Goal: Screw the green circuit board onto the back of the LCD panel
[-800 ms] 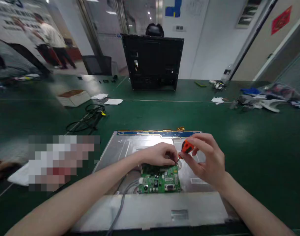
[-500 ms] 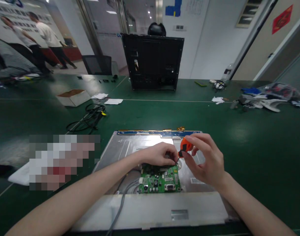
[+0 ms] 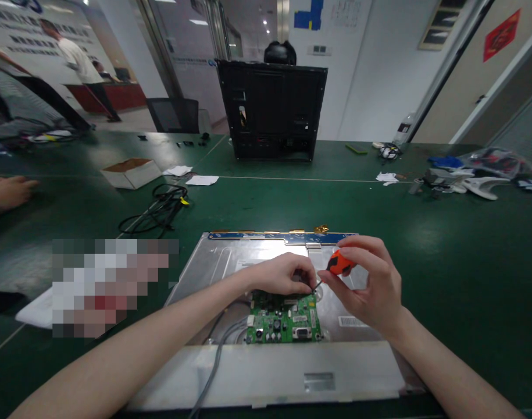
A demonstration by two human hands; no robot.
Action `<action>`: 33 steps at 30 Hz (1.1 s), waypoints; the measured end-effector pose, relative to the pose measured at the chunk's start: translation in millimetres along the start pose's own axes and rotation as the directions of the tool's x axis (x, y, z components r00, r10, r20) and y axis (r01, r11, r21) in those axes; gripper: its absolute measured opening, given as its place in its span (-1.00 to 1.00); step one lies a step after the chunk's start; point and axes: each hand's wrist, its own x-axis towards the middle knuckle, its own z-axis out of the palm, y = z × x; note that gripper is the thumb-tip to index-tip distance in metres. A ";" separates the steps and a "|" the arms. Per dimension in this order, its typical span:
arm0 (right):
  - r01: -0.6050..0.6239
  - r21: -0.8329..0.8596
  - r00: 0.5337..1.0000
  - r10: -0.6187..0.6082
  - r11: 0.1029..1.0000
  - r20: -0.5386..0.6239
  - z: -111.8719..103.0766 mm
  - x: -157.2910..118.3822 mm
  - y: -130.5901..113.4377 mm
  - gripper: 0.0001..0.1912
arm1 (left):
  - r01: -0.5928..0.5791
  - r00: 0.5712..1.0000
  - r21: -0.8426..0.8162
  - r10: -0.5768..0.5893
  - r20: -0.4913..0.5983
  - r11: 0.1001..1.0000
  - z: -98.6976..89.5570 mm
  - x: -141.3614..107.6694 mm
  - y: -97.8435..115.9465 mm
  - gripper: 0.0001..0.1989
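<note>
A green circuit board lies on the silver metal back of a display panel. My right hand grips the orange and black handle of a screwdriver, tilted so its thin shaft points down-left to the board's upper right corner. Beside that tip, my left hand has its fingers pinched at the board's top edge. Whatever those fingers hold is too small or hidden to make out. Grey cables run from the board's left side over the panel's pale lower strip.
Farther back on the green table stands a black monitor housing. To the left are a coiled black cable, an open box and another person's hand. Bags and scraps lie at the right.
The screwdriver handle has tipped to the right and lower, with my right hand shifted slightly right. My left hand has stayed put. Another person's hand has appeared at the left edge.
</note>
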 end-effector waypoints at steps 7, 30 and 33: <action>-0.014 -0.051 1.000 0.013 0.999 -0.008 -0.3 -0.1 -3.7 -0.60 | -0.007 1.000 -0.004 0.007 -0.007 1.000 1.2 -0.1 -2.2 -0.91; -0.064 0.094 0.998 0.061 0.994 0.031 -0.7 -7.0 -0.4 -0.41 | -0.005 1.000 -0.012 0.005 0.029 1.000 -0.6 0.1 -4.8 -0.88; -0.048 0.105 0.998 0.044 0.993 0.040 -1.1 -5.5 -0.6 -0.39 | -0.004 1.000 -0.014 0.004 0.019 1.000 0.1 0.1 -3.7 -0.89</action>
